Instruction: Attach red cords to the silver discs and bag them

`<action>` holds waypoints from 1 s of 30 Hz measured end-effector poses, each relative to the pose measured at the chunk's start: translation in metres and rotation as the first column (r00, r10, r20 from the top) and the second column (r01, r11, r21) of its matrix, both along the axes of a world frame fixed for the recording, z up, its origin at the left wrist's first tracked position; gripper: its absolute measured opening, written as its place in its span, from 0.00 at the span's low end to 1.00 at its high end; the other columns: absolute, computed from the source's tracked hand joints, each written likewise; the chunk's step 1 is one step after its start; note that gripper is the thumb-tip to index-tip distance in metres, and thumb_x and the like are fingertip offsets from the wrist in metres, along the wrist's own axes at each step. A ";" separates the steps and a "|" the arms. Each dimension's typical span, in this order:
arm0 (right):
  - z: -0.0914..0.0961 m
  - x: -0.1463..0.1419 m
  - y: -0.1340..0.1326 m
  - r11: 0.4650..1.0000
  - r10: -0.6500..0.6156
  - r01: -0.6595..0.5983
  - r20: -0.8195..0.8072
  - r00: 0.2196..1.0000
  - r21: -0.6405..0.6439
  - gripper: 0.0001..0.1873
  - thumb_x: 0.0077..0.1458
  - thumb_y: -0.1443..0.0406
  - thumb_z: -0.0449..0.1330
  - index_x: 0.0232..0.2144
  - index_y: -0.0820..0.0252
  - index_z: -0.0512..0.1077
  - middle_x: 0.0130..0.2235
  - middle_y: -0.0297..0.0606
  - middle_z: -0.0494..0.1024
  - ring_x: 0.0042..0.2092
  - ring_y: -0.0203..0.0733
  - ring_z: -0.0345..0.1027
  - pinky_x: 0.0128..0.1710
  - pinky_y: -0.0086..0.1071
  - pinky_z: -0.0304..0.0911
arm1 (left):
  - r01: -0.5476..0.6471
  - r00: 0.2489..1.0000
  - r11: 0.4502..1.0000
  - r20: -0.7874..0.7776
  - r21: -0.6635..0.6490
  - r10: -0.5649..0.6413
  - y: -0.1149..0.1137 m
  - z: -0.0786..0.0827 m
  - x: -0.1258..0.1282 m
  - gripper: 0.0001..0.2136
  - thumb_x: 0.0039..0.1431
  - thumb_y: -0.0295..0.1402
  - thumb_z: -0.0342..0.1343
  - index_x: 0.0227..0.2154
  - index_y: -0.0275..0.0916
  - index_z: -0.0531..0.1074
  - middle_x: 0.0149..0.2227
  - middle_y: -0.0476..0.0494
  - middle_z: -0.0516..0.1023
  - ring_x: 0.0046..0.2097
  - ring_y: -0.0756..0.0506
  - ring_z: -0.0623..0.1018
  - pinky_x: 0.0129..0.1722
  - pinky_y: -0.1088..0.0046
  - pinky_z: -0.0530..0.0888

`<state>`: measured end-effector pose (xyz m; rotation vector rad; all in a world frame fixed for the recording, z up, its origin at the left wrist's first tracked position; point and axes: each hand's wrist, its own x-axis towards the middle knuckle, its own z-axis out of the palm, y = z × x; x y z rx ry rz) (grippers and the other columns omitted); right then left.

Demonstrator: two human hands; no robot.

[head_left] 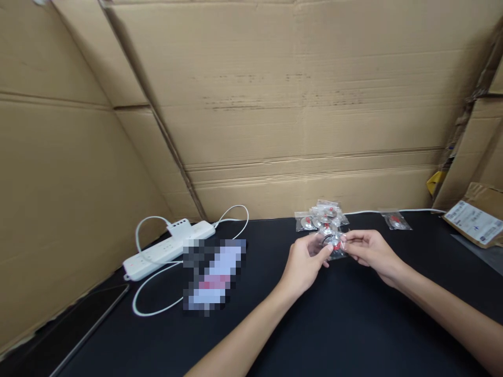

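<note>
Between my hands is a small clear plastic bag (337,251) with a round silvery piece and a red part inside. My left hand (304,262) pinches the bag's left side, thumb on top. At its right edge, the fingers of my right hand (369,251) are closed on the plastic. Just behind lies a pile of similar clear bags (328,213) with silvery discs and red parts. One more bagged disc (395,221) rests apart, farther right. What exactly the discs are, I cannot make out.
A white power strip (157,257) with a plugged-in charger (179,229) and a looping white cable (137,306) lies left. Nearby is a pixelated object (216,277). A dark flat panel (78,330) sits front left. A labelled cardboard package (477,220) stands right. Cardboard walls (306,104) enclose the black table (353,335).
</note>
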<state>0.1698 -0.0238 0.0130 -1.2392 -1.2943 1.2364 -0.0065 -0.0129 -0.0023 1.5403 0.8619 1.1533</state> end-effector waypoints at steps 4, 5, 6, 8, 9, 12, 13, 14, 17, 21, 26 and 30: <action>0.002 0.000 -0.001 1.000 0.030 -0.030 0.025 0.999 0.001 0.19 0.38 0.56 0.71 0.30 0.65 0.76 0.22 0.33 0.70 0.21 0.28 0.55 0.18 0.23 0.45 | 0.043 0.997 0.996 0.068 -0.073 -0.038 -0.002 0.005 0.000 0.12 0.50 0.36 0.65 0.32 0.31 0.77 0.28 0.42 0.76 0.27 0.48 0.73 0.29 0.69 0.75; 0.002 0.001 -0.001 0.999 0.044 -0.044 0.026 0.999 0.006 0.19 0.39 0.57 0.71 0.30 0.65 0.77 0.21 0.33 0.69 0.21 0.27 0.54 0.18 0.23 0.44 | 0.071 0.994 0.993 0.089 -0.091 -0.062 -0.003 0.006 0.000 0.11 0.49 0.36 0.65 0.32 0.31 0.77 0.29 0.42 0.77 0.27 0.49 0.74 0.31 0.69 0.75; 0.002 0.001 -0.001 0.998 0.056 -0.057 0.022 0.998 0.013 0.18 0.39 0.57 0.71 0.30 0.65 0.77 0.21 0.32 0.69 0.20 0.27 0.53 0.18 0.23 0.43 | 0.098 0.990 0.989 0.113 -0.110 -0.086 -0.004 0.007 0.000 0.11 0.50 0.35 0.65 0.32 0.31 0.77 0.29 0.42 0.77 0.28 0.48 0.74 0.32 0.69 0.75; 0.003 0.002 -0.001 0.997 0.077 -0.077 0.005 0.997 0.029 0.17 0.39 0.58 0.71 0.30 0.65 0.77 0.20 0.32 0.69 0.19 0.25 0.50 0.17 0.23 0.41 | 0.143 0.980 0.980 0.159 -0.140 -0.120 -0.006 0.007 0.001 0.12 0.50 0.36 0.65 0.34 0.31 0.77 0.32 0.40 0.78 0.32 0.46 0.76 0.33 0.69 0.76; 0.002 0.003 -0.001 0.995 0.089 -0.088 -0.005 0.996 0.037 0.17 0.40 0.58 0.71 0.30 0.65 0.77 0.20 0.32 0.70 0.19 0.24 0.48 0.17 0.23 0.40 | 0.163 0.975 0.974 0.177 -0.155 -0.135 -0.006 0.006 0.001 0.13 0.50 0.36 0.65 0.35 0.31 0.77 0.33 0.39 0.78 0.33 0.45 0.77 0.34 0.68 0.76; 0.001 0.004 0.000 0.991 0.119 -0.117 -0.024 0.993 0.064 0.15 0.41 0.59 0.70 0.29 0.65 0.77 0.21 0.34 0.72 0.18 0.24 0.48 0.16 0.24 0.38 | 0.229 0.959 0.952 0.213 -0.205 -0.186 -0.008 0.005 0.002 0.16 0.50 0.37 0.66 0.38 0.30 0.76 0.35 0.36 0.79 0.37 0.42 0.79 0.37 0.65 0.77; 0.000 0.004 0.001 0.990 0.123 -0.121 -0.026 0.992 0.074 0.14 0.41 0.59 0.70 0.28 0.65 0.77 0.22 0.35 0.73 0.18 0.24 0.50 0.16 0.23 0.39 | 0.257 0.951 0.940 0.231 -0.224 -0.206 -0.009 0.004 0.002 0.17 0.50 0.37 0.66 0.39 0.29 0.76 0.35 0.35 0.79 0.37 0.41 0.79 0.39 0.64 0.77; 0.000 0.004 0.001 0.989 0.122 -0.119 -0.026 0.992 0.082 0.14 0.41 0.59 0.70 0.28 0.64 0.77 0.23 0.36 0.74 0.19 0.25 0.52 0.16 0.23 0.40 | 0.286 0.941 0.926 0.254 -0.246 -0.223 -0.009 0.004 0.002 0.17 0.51 0.37 0.65 0.40 0.29 0.76 0.36 0.34 0.79 0.38 0.40 0.80 0.40 0.63 0.77; -0.001 0.005 0.002 0.992 0.109 -0.108 -0.019 0.994 0.071 0.15 0.43 0.58 0.70 0.31 0.64 0.78 0.28 0.40 0.77 0.20 0.26 0.55 0.16 0.23 0.42 | 0.358 0.902 0.883 0.356 -0.303 -0.243 -0.010 0.003 0.002 0.18 0.52 0.36 0.65 0.42 0.29 0.74 0.41 0.32 0.79 0.42 0.38 0.80 0.46 0.61 0.75; 0.001 0.009 0.001 0.991 0.129 -0.129 -0.006 0.992 0.042 0.17 0.45 0.57 0.69 0.33 0.64 0.78 0.29 0.40 0.78 0.18 0.23 0.51 0.16 0.23 0.40 | 0.411 0.859 0.849 0.453 -0.332 -0.239 -0.011 0.000 0.002 0.18 0.52 0.34 0.65 0.45 0.29 0.73 0.44 0.30 0.78 0.44 0.36 0.80 0.50 0.56 0.74; -0.001 0.009 0.002 0.983 0.140 -0.142 0.024 0.990 0.116 0.15 0.44 0.58 0.70 0.31 0.63 0.77 0.28 0.40 0.78 0.23 0.31 0.64 0.19 0.24 0.55 | 0.432 0.845 0.840 0.473 -0.328 -0.249 -0.013 0.001 0.003 0.17 0.53 0.33 0.65 0.44 0.28 0.73 0.44 0.29 0.78 0.45 0.35 0.79 0.52 0.53 0.72; -0.006 0.006 0.002 0.972 0.130 -0.128 0.004 0.991 0.196 0.14 0.42 0.59 0.71 0.29 0.63 0.76 0.25 0.37 0.78 0.24 0.34 0.68 0.27 0.29 0.65 | 0.440 0.833 0.836 0.496 -0.327 -0.245 -0.013 0.003 0.003 0.17 0.53 0.31 0.64 0.44 0.28 0.72 0.44 0.29 0.78 0.45 0.35 0.79 0.53 0.51 0.71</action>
